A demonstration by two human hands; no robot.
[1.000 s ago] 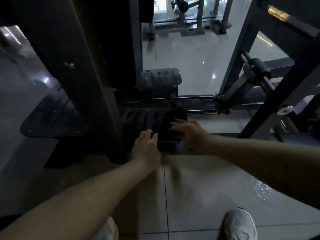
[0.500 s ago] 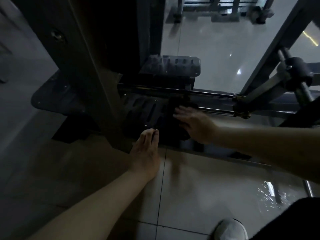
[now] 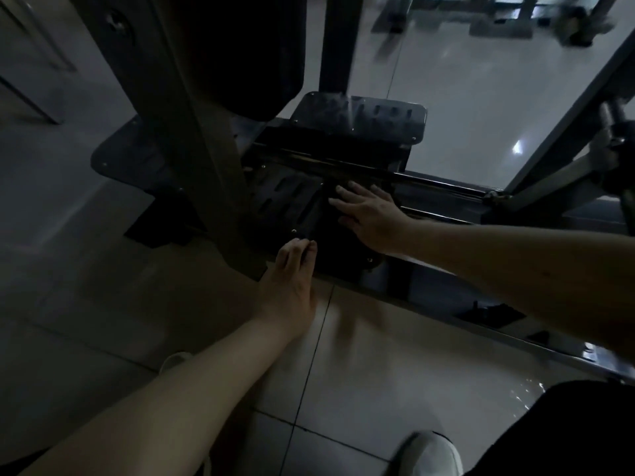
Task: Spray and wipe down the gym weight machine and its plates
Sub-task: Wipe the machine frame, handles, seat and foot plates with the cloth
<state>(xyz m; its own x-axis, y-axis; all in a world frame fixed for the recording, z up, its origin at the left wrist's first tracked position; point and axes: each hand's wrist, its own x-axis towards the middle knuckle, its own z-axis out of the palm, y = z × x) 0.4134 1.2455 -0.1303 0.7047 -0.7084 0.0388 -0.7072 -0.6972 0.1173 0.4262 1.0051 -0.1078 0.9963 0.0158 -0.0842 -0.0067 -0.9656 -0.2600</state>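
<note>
Two hands low at near footplate. Right hand on its right half, fingers spread flat, pressing dark cloth (outline hard to tell). Left hand at its near edge, fingers straight and together, tips touching. Long axis along rail, roughly left-right; right hand nearer. Bounded on left by upright post, at far edge by rail. Judged: room for short leftward strokes over the slots.

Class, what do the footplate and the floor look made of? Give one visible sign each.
The footplate looks like matt black painted metal, probably steel: punched slots, corner screws. The floor looks like glossy pale glazed tile: grout lines, bright reflections.
</note>
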